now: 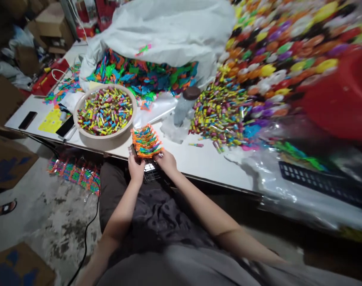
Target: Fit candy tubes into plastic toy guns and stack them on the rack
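Note:
A bundle of small plastic pieces (147, 141), orange, green and blue and set in close rows, is held over the table's front edge. My left hand (136, 169) grips its near left corner, with the thumb on the near side. At the near right corner, my right hand (167, 162) pinches it with closed fingers. Just beyond and to the left stands a round beige basin (79, 128) full of small yellow, red and blue capsule-like pieces (106, 111). What lies beneath the bundle is partly hidden; a dark wire grid (151, 172) shows below it.
A heap of similar capsule-like pieces (219, 107) lies to the right, beside a brown-lidded jar (181, 107). A white sack (169, 31) spills bright plastic pieces (157, 75) behind. A red tub (344, 95) and black basket (318, 180) stand right. Phones (28, 120) lie left.

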{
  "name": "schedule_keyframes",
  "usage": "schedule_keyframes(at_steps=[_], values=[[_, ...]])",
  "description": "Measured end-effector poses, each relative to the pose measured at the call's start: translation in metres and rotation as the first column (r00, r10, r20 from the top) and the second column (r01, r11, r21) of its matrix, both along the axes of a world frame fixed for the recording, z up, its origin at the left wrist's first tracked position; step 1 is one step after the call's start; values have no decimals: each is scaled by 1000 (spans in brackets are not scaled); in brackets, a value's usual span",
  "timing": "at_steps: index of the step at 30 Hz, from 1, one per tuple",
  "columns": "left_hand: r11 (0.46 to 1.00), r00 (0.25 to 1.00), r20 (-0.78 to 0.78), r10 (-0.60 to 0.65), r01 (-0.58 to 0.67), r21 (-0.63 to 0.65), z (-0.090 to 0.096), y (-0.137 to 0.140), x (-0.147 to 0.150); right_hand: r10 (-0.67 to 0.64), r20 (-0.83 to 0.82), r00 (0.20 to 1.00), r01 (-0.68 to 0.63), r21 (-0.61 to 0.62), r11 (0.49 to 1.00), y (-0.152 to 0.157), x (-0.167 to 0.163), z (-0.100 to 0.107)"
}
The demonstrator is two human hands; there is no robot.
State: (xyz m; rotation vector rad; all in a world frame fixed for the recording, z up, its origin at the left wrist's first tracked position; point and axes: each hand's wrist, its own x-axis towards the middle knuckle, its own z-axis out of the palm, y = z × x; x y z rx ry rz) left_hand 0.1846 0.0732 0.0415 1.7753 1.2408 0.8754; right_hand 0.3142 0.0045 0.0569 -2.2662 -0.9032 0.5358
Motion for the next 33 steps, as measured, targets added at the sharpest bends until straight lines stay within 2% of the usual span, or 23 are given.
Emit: schedule_keyframes(at_steps=[5,11,18,22,26,28,30,31,33], values=[[999,1000,-24,15,-16,-40,-2,-3,1,-11,10,1000,11,-8,1000,3,-5,-1],[994,996,-88,-32,23,-108,-3,-2,-1,-31,28,999,34,-105,994,4,-8,-3],[981,991,-128,-49,24,-193,0,-3,-4,-5,41,999,11,-153,988,-1,-8,-7],[984,992,-105,-76,57,-171,4,3,-3,14,52,999,-6,-153,988,4,-9,-2],[988,993,-18,-117,115,-101,2,17,-3,64,21,998,-62,-78,995,16,-6,1],[985,988,3,-156,156,-78,-1,26,-16,147,6,989,-146,-59,987,18,2,1],[986,986,-10,-164,163,-37,-5,33,-42,240,-14,971,-241,-73,968,13,14,3],[990,989,-29,-142,142,-5,-8,37,-59,262,-25,965,-263,-75,962,10,21,6],[995,992,-120,-26,37,93,-15,42,-99,222,-25,975,-223,-44,974,3,35,18]])
